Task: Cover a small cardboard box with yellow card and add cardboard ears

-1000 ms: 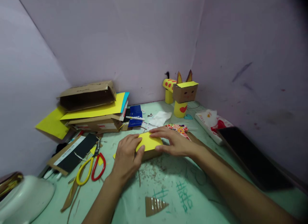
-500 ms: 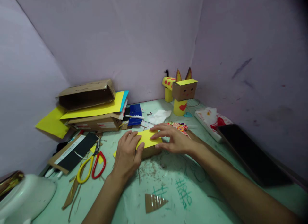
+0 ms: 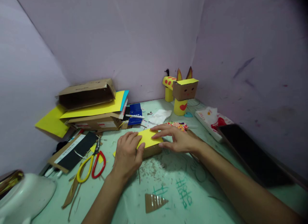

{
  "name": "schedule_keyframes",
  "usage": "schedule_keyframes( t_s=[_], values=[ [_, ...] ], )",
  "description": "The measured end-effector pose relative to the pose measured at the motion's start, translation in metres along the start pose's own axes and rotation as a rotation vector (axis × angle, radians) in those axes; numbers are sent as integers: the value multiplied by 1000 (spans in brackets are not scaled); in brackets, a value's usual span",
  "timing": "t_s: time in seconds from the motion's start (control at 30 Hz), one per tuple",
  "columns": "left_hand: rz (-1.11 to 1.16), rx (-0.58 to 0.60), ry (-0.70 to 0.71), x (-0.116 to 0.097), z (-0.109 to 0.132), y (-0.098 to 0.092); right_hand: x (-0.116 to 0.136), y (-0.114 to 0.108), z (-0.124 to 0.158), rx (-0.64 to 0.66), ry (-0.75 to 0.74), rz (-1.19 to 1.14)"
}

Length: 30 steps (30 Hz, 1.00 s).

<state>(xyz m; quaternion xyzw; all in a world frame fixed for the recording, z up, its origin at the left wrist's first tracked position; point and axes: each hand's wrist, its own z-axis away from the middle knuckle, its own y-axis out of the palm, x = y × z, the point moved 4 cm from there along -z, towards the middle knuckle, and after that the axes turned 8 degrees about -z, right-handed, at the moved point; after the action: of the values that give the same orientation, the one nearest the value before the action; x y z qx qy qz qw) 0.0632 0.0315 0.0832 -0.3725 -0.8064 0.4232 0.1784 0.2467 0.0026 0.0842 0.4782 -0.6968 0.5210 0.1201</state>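
Observation:
A small cardboard box [image 3: 152, 150] lies on the table in front of me, with a sheet of yellow paper [image 3: 147, 138] flat over its top. My left hand [image 3: 128, 151] holds the box at its left end, fingers curled over the paper and thumb by the front edge. A bit of yellow shows left of that hand. My right hand [image 3: 174, 139] rests on the right part of the paper, fingers apart, fingertips touching the surface. Nearer to me lies a triangular piece of cardboard [image 3: 155, 203] with shiny strips across it.
Scissors [image 3: 91, 166] with yellow and red handles lie left. Behind them, an open carton [image 3: 86, 97] tops stacked paper and cardboard. A cardboard animal figure [image 3: 185, 90] stands at the back. At right are a tissue pack [image 3: 211, 121] and a dark flat panel [image 3: 252, 155].
Both hands stay on the yellow paper almost in place. The right hand's fingers have shifted very slightly; the camera view has moved a little.

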Motion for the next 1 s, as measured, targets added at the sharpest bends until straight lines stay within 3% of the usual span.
schedule_keyframes(
  t_s=[0.37,0.73,1.0],
  values=[
    [-40,-33,20,-1,1,-3,3,-7,0,-31,14,-35],
    [5,-16,15,-2,1,0,-11,-7,-1,-64,45,-218],
    [257,119,-186,12,2,3,-15,-5,-1,-109,54,-210]
  ],
)
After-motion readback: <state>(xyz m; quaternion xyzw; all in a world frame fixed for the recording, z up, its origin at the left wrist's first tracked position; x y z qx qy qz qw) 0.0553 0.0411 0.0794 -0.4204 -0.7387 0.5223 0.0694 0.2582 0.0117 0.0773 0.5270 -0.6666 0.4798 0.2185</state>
